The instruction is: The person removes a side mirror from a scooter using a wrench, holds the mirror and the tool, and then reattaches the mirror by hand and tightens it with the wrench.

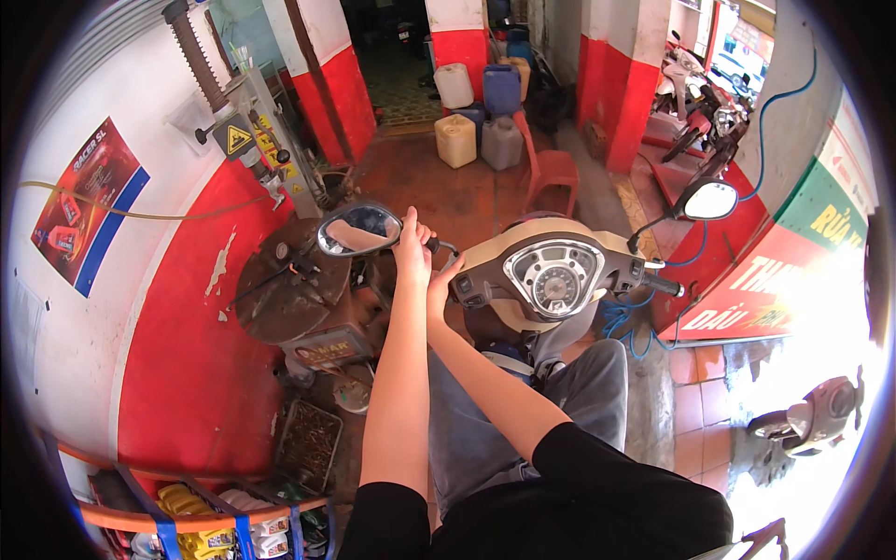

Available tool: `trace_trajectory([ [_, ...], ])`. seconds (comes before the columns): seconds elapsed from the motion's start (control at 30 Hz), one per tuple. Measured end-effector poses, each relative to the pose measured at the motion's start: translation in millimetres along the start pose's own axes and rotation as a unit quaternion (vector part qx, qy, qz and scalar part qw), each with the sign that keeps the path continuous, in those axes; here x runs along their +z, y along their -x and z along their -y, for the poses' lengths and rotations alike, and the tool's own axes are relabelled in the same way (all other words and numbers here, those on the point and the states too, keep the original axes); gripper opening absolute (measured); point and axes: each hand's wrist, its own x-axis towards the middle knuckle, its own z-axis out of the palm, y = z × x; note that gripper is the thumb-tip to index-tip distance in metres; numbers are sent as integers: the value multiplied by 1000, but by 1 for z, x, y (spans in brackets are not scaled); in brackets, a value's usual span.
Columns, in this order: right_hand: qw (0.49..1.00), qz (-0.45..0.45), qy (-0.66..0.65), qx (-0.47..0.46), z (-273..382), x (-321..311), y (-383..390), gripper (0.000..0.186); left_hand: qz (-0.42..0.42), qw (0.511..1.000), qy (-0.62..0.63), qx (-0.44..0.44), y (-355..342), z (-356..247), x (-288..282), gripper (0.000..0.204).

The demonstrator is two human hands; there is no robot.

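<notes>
A scooter with a beige and dark front stands before me, its round-dialled dashboard [556, 278] facing me. My left hand [412, 247] is closed at the inner edge of the left side mirror [359, 230], by its stem. Its thumb points up, and the mirror glass reflects skin. Just below and to the right, my right hand [441, 287] reaches across and is closed around the left end of the handlebar; most of its fingers are hidden. A dark curved piece, lever or mirror stem, shows beside it. The right side mirror [711, 199] is untouched.
Left of the scooter is a dark round-topped machine [294, 280]. Plastic jugs [455, 140] and a red chair [551, 177] stand ahead. A blue hose [627, 322] lies on the right. Bottles fill a rack [196, 513] at lower left; another scooter [817, 415] stands at lower right.
</notes>
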Motion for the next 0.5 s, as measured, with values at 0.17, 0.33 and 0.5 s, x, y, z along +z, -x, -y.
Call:
trace_trajectory([
  [0.17,1000,-16,3,10,3,6,-2,106,-43,999,-6,7,4,1,8,32],
  [0.33,998,54,21,-31,8,-24,10,95,-46,999,0,4,1,-3,-1,37],
  [0.5,995,93,-9,36,19,-37,11,81,-62,998,5,14,2,-2,3,37],
])
